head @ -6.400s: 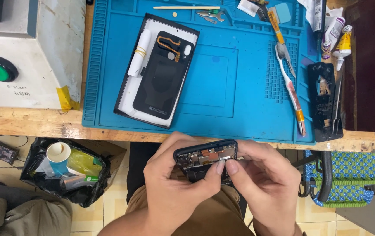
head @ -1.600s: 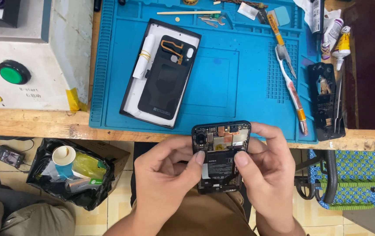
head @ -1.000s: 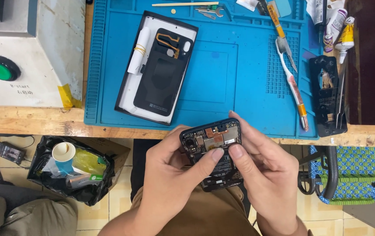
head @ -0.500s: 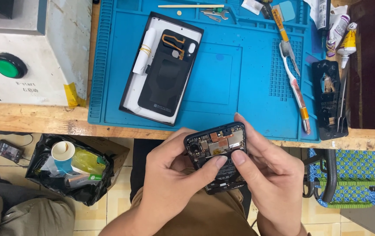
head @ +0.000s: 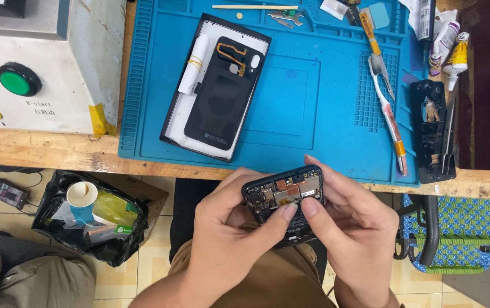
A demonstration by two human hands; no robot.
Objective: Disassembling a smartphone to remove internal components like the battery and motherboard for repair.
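Both hands hold an opened phone [head: 286, 201] over the lap, just in front of the worktop [head: 56, 151] edge. The left hand [head: 230, 236] grips it from the left side and the right hand [head: 350, 228] from the right; both thumbs press side by side on the exposed inside, below the circuit parts with copper-coloured pieces.

On the floor to the left stands a black rubbish bag [head: 88, 225], open at the top. In it are a white and blue paper cup [head: 81, 198], a yellow plastic wrapper [head: 112, 209] and some smaller packaging.

On the wooden worktop lies a blue work mat [head: 313, 91]. On its left part rests a black phone back cover [head: 216, 88], inner side up, with an orange flex strip and a small white label near its lower end. A white roll [head: 193, 71] lies along its left edge. At the right, a toothbrush [head: 387, 114] lies on the mat, and a black phone frame [head: 432, 134] lies at the mat's right edge.

At the far right corner stand small glue tubes [head: 450, 45], white and yellow. At the far left is a grey machine [head: 56, 57] with a round green button, two yellow buttons and yellow tape at its corner.
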